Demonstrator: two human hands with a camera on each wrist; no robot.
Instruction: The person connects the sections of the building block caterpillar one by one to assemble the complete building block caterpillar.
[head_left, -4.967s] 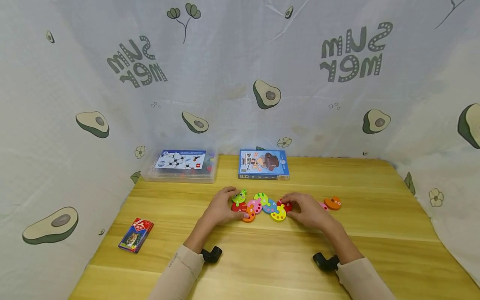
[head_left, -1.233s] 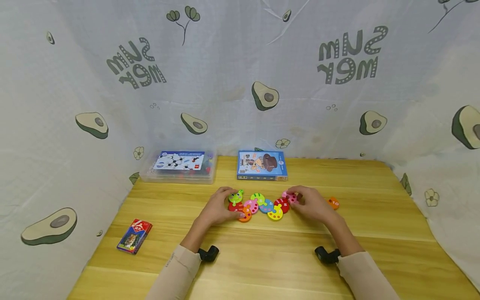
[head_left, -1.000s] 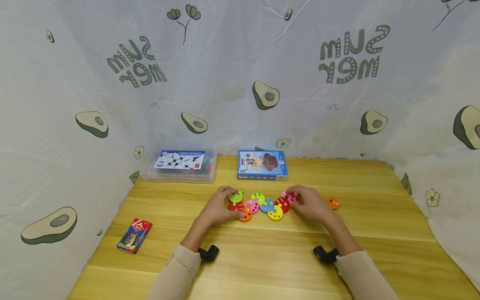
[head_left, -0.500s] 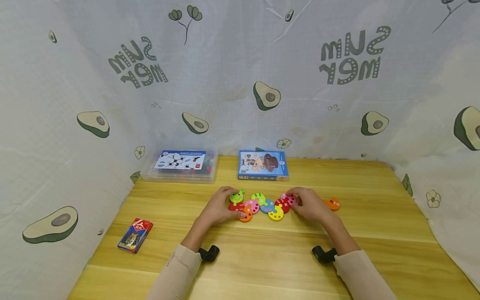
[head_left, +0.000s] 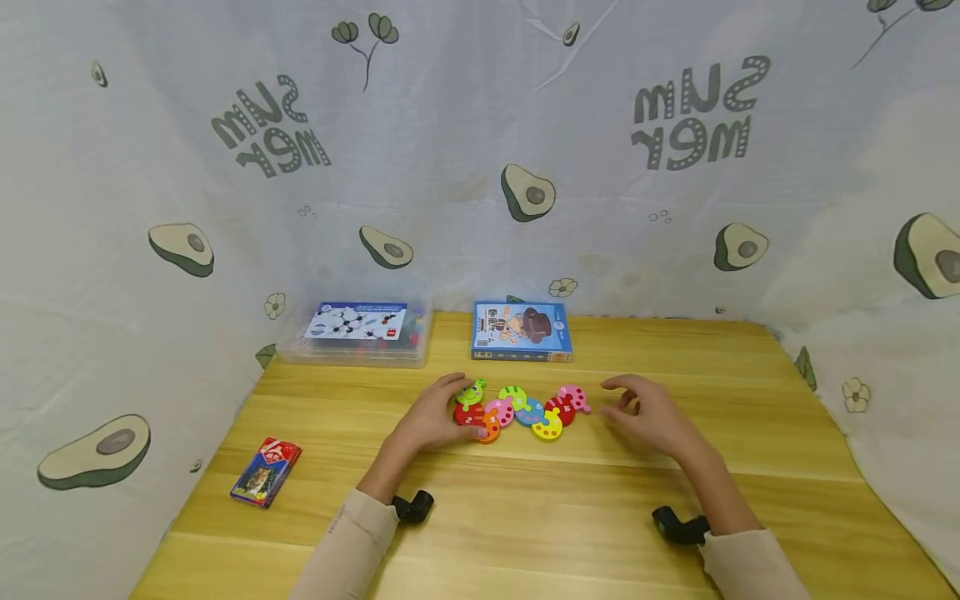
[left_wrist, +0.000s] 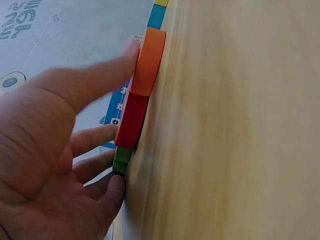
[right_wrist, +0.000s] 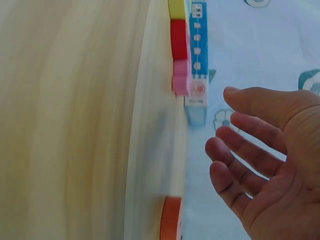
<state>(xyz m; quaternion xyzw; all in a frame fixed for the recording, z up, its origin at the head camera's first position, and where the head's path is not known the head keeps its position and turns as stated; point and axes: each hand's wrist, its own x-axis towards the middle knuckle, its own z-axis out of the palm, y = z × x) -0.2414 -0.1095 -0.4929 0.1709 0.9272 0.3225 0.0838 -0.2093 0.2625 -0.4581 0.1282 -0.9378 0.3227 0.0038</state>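
Note:
A caterpillar number puzzle of several coloured discs lies across the table, its smiling green head at the left and a pink disc at the right end. My left hand holds the head end, thumb at the orange disc and fingers by the head. My right hand is apart from the puzzle, just right of the pink disc, fingers loosely bent around nothing. In the right wrist view a loose orange piece lies on the table below that hand; the hand hides it in the head view.
At the back stand a clear plastic case with a molecule label and a blue game box. A small red and blue card pack lies at the left. A printed curtain encloses the table's back and sides.
The pink disc has been joined to the puzzle's right end. My right hand has let go of it and moved right, over the loose orange piece. The left hand stays at the head end.

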